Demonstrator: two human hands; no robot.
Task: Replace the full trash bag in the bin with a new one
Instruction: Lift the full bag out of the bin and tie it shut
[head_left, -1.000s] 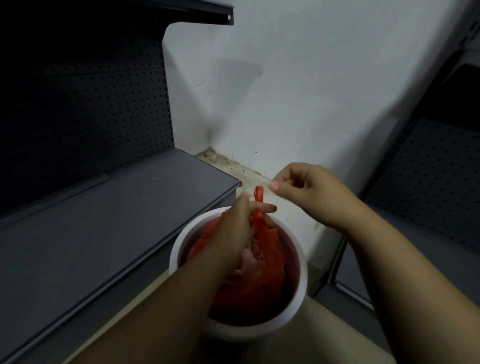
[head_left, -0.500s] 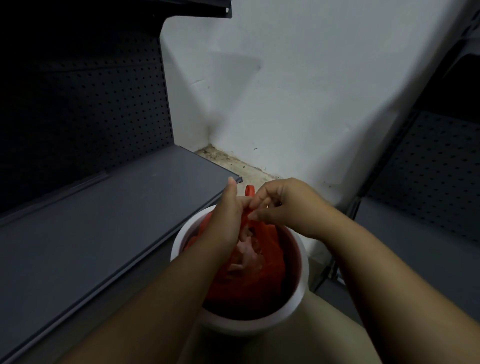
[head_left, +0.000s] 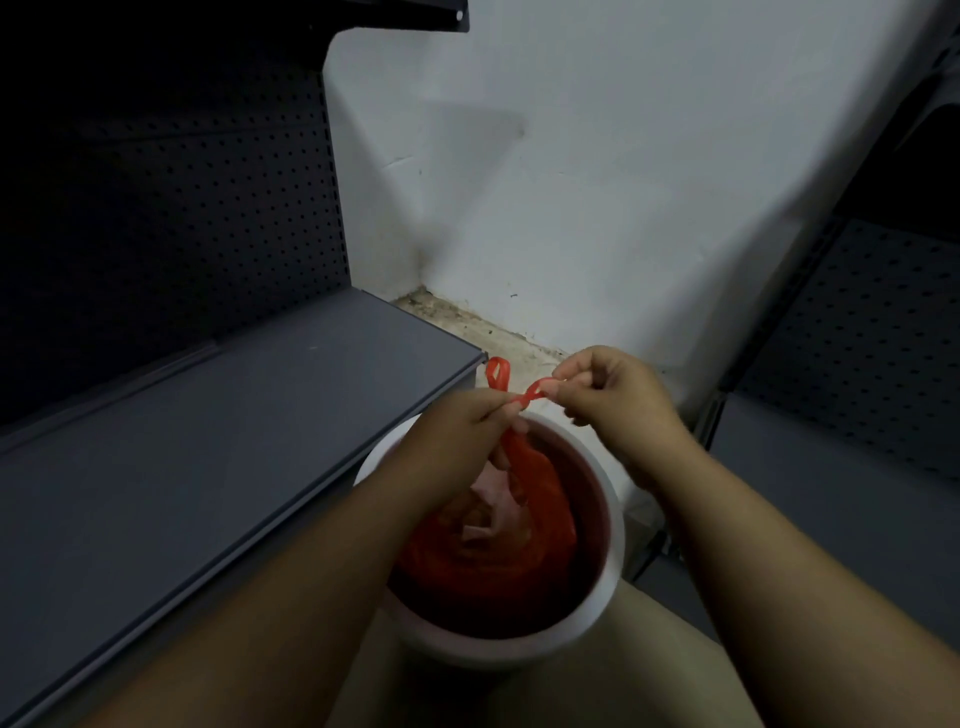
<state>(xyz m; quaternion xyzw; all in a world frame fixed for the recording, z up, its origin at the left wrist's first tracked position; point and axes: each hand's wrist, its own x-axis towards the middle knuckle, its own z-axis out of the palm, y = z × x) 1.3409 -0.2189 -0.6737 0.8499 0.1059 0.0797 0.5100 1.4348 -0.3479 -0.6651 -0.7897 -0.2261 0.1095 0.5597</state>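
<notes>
No legible text, label, brand, number or sign anywhere in your view.

The grey shelf (head_left: 218, 441) crowds the bin (head_left: 519, 644) at the frame's left. Open wall space lies above; the right rack (head_left: 857, 415) stands apart.
</notes>
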